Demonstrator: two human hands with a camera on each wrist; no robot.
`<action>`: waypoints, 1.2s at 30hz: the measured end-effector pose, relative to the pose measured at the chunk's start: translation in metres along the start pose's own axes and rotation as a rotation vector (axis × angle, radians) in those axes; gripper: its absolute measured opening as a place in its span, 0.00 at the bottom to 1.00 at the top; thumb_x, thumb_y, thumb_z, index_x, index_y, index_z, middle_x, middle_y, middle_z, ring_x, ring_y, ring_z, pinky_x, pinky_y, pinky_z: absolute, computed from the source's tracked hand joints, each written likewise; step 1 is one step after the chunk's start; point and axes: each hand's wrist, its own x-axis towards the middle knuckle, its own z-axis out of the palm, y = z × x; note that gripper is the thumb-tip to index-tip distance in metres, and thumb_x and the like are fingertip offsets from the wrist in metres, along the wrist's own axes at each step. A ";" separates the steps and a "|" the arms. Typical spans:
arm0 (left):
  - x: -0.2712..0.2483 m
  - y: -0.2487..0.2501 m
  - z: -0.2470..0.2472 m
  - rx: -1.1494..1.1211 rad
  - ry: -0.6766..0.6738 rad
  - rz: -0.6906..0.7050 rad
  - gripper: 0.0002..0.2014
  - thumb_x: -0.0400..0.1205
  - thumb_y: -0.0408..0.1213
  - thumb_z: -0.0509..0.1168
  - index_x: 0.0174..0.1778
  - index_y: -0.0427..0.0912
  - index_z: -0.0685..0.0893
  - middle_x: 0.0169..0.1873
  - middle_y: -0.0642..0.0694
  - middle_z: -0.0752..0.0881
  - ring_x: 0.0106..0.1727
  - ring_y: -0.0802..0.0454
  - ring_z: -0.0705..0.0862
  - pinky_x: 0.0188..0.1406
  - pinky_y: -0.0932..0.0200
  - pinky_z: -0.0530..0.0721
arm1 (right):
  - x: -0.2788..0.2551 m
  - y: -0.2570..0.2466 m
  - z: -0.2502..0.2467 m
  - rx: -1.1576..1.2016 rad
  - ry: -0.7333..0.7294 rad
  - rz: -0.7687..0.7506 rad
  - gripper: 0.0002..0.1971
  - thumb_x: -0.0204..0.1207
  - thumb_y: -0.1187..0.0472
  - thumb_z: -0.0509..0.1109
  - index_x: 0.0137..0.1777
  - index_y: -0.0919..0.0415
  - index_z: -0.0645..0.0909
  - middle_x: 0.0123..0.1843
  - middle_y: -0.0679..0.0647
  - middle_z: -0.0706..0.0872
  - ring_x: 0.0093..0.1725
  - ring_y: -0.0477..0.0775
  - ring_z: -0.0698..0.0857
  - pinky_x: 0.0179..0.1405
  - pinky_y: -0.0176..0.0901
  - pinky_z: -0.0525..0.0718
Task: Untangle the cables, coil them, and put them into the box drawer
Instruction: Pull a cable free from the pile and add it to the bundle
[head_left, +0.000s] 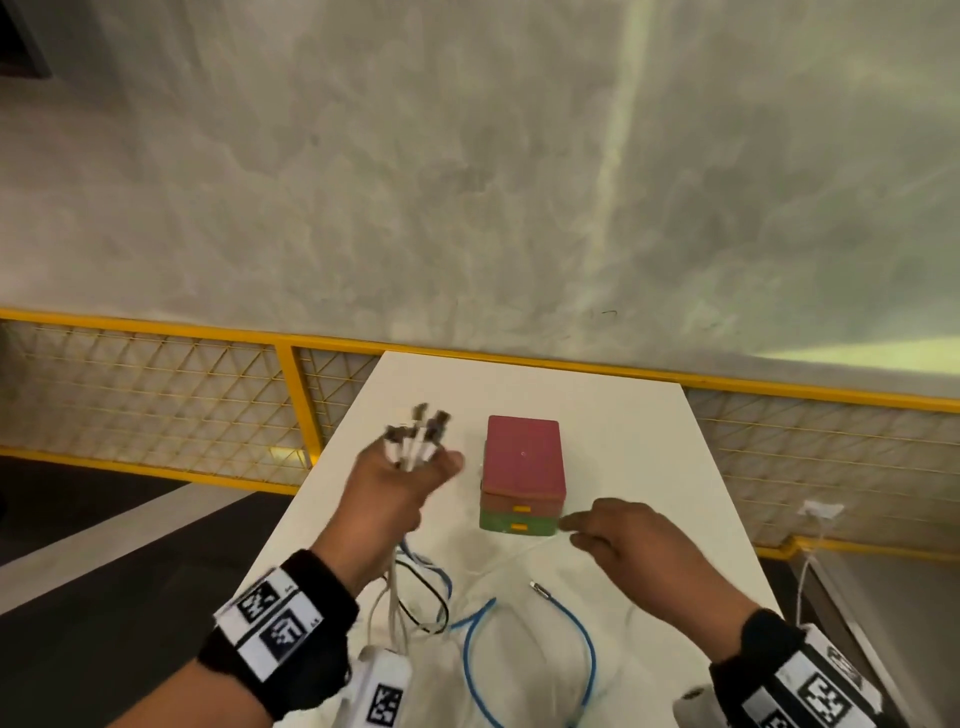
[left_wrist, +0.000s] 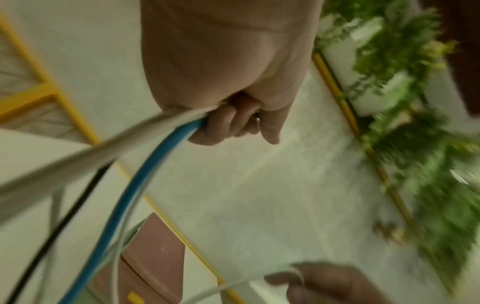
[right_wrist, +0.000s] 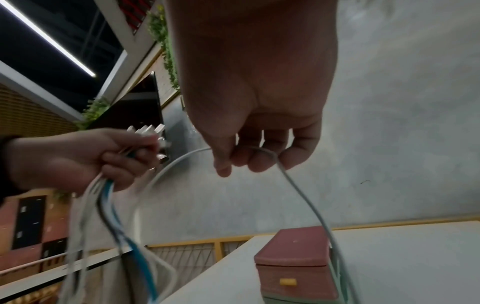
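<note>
My left hand (head_left: 400, 483) is raised over the table and grips a bundle of cables (head_left: 415, 441) near their plugs, which stick out above the fist. White, blue and black strands hang from the left hand (left_wrist: 228, 121) down to the table. A blue cable (head_left: 587, 644) loops on the tabletop with its free plug lying beside it. My right hand (head_left: 613, 535) pinches a thin white cable (right_wrist: 298, 185) between thumb and fingers, just in front of the box. The box (head_left: 522, 473) has a red top, a red drawer and a green drawer, both closed, with yellow handles.
The white table (head_left: 649, 447) is narrow, with its left edge close to my left hand. A yellow mesh railing (head_left: 156, 389) runs behind it before a grey wall. A white charger and cord (head_left: 821, 512) hang on the railing at right.
</note>
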 end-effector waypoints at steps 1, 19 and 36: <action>-0.006 0.002 0.009 0.051 -0.105 0.035 0.07 0.75 0.27 0.76 0.42 0.41 0.84 0.27 0.56 0.85 0.22 0.58 0.81 0.21 0.67 0.72 | -0.001 -0.007 0.000 0.031 -0.038 -0.012 0.13 0.82 0.53 0.66 0.64 0.42 0.85 0.43 0.36 0.82 0.50 0.38 0.82 0.41 0.22 0.70; -0.017 -0.009 -0.040 0.793 -0.881 -0.340 0.15 0.68 0.38 0.77 0.48 0.36 0.90 0.37 0.45 0.85 0.35 0.43 0.71 0.21 0.63 0.62 | -0.027 0.006 -0.012 0.322 -0.354 0.165 0.03 0.72 0.56 0.74 0.39 0.52 0.87 0.30 0.43 0.86 0.31 0.39 0.83 0.34 0.31 0.78; -0.021 0.081 0.046 -0.258 -0.467 -0.058 0.04 0.80 0.35 0.70 0.41 0.39 0.85 0.24 0.45 0.64 0.17 0.57 0.64 0.18 0.65 0.66 | -0.007 -0.092 -0.030 0.900 -0.138 -0.094 0.32 0.66 0.40 0.78 0.68 0.48 0.74 0.64 0.35 0.81 0.70 0.38 0.78 0.70 0.42 0.76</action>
